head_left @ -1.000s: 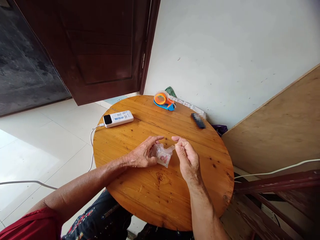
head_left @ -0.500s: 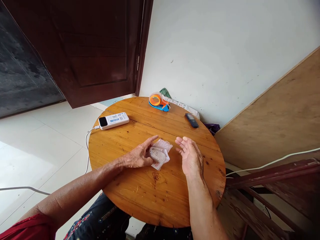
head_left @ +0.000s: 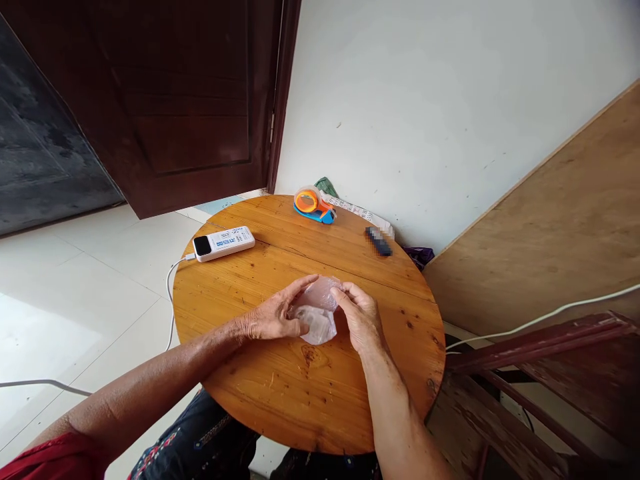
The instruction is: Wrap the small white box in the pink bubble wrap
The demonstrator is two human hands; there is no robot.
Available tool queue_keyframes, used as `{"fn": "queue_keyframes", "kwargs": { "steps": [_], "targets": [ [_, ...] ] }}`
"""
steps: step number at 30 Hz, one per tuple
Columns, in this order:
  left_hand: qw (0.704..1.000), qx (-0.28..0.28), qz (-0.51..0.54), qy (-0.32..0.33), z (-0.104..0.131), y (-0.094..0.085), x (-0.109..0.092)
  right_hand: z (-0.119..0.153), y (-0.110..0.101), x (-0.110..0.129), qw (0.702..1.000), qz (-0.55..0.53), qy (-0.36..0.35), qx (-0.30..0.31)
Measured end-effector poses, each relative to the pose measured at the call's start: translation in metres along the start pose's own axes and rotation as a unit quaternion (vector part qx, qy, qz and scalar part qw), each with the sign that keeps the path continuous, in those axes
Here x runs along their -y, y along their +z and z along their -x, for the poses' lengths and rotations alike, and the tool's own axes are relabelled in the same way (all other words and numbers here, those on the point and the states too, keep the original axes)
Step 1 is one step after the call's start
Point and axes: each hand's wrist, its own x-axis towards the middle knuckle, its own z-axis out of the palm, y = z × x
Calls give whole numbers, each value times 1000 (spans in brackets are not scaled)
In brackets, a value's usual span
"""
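Observation:
A clear, crinkled plastic wrap (head_left: 325, 291) lies near the middle of the round wooden table (head_left: 280, 400), around a small pale object (head_left: 316, 323) that I cannot make out. My left hand (head_left: 277, 313) is at its left side, thumb near the lower edge and index finger stretched along the top, gripping the wrap between them. At the upper right edge, my right hand (head_left: 361, 313) pinches the plastic between thumb and fingers.
A white power bank (head_left: 225, 244) with a cable sits at the table's left. Farther back stands an orange and blue tape dispenser (head_left: 315, 204). A dark, blurred-out item (head_left: 379, 241) lies at the back right, near the wall.
My right hand has moved left and closed on the wrap's edge; it was apart from it before. The wrap is now spread wider and more opened out. The view has shifted slightly.

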Motion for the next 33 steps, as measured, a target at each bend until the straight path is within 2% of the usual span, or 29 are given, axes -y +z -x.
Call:
{"fn": "queue_keyframes", "kwargs": {
  "steps": [6,11,13,16,18,24,28,33],
  "targets": [
    [993,-12,81,-81,-2,1,-12,-10,-4,-13,997,-16,-28,-74],
    [988,-51,108,-101,-5,2,-10,-6,-8,-5,975,71,-133,-164],
    [988,-61,107,-95,-5,1,-8,1,-5,1,976,83,-144,-143],
    [987,-61,116,-87,-6,0,-6,9,3,6,982,143,-115,-52],
    [988,-63,115,-78,-6,0,-6,11,8,5,978,184,-101,-15],
    [984,-26,168,-48,-4,1,-4,10,13,-3,975,214,-67,2],
    [984,-63,162,-40,-6,-1,-3,8,7,-3,983,169,-72,-17],
    [972,-145,181,-41,-12,-6,-6,0,1,-6,996,-52,-10,-77]
  ]
}}
